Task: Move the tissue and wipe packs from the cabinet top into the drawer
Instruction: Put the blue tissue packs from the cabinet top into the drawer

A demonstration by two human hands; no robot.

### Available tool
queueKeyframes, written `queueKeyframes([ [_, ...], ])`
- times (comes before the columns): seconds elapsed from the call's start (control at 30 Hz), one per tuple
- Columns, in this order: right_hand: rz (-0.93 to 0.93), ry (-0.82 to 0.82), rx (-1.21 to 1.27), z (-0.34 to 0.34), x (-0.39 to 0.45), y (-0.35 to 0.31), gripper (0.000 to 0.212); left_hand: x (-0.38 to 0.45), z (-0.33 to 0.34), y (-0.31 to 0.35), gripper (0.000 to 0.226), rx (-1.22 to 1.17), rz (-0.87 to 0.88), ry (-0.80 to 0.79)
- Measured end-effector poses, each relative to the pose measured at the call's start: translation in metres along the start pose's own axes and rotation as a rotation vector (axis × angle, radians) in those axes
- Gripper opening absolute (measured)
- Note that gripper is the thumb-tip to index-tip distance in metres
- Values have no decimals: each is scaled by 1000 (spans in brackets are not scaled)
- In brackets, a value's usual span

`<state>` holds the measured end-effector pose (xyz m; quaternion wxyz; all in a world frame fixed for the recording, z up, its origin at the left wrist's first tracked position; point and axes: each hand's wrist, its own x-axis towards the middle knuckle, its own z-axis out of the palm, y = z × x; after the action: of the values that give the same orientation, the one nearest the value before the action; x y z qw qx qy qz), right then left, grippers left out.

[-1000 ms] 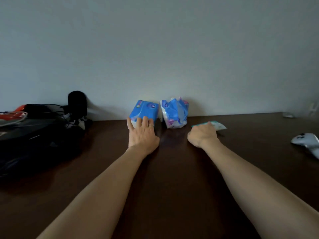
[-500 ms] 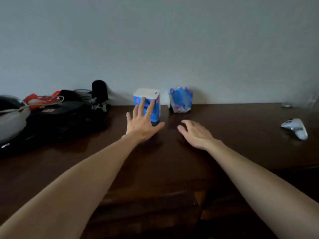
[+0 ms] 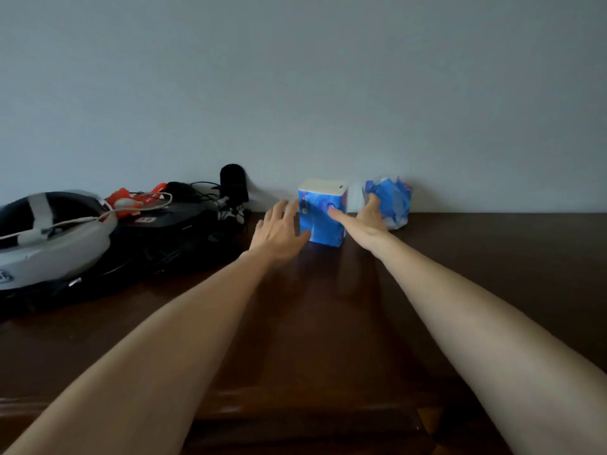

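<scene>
A blue tissue pack (image 3: 323, 221) with a white top stands upright on the dark wooden cabinet top (image 3: 328, 307), near the wall. Just right of it sits a crumpled blue wipe pack (image 3: 395, 200). My left hand (image 3: 279, 229) is spread, its fingertips against the blue pack's left side. My right hand (image 3: 368, 218) reaches in between the two packs: the thumb lies across the blue pack's front and the fingers rest on the crumpled pack's left side. Both packs sit on the cabinet top. The cabinet's front edge (image 3: 295, 405) shows low in the view, with dark space beneath it.
On the left of the cabinet top lie a grey-white headset (image 3: 49, 244), a black bag (image 3: 170, 238) with cables, a red item (image 3: 123, 197) and a black cylinder (image 3: 233, 182). A plain wall rises right behind the packs.
Both hands have reached forward to the packs. My right hand moved from the bare wood to between the two packs. The flat teal pack it held one second ago is gone.
</scene>
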<state>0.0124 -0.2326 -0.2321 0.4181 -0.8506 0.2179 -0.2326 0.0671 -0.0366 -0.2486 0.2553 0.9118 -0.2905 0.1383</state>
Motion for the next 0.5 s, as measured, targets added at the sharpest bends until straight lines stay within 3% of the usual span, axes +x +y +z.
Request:
queueKeyframes([
  [0.07, 32, -63, 195, 15, 18, 2, 128, -6, 25, -15, 91, -58, -57, -28],
  [0.17, -14, -153, 198, 40, 30, 18, 83, -2, 42, -26, 108, -186, -88, -40],
  [0.23, -86, -239, 184, 46, 29, 26, 71, 0, 38, -29, 113, -375, -94, 11],
  [0.37, -79, -772, 328, 19, 15, 24, 60, -4, 25, -26, 108, -940, -181, 52],
  [0.43, -69, -740, 256, 2, 6, 19, 45, -4, 21, -15, 91, -1025, -274, 100],
  [0.5, -89, -413, 192, -13, 3, 17, 36, -1, 17, -2, 90, -937, -354, 124],
])
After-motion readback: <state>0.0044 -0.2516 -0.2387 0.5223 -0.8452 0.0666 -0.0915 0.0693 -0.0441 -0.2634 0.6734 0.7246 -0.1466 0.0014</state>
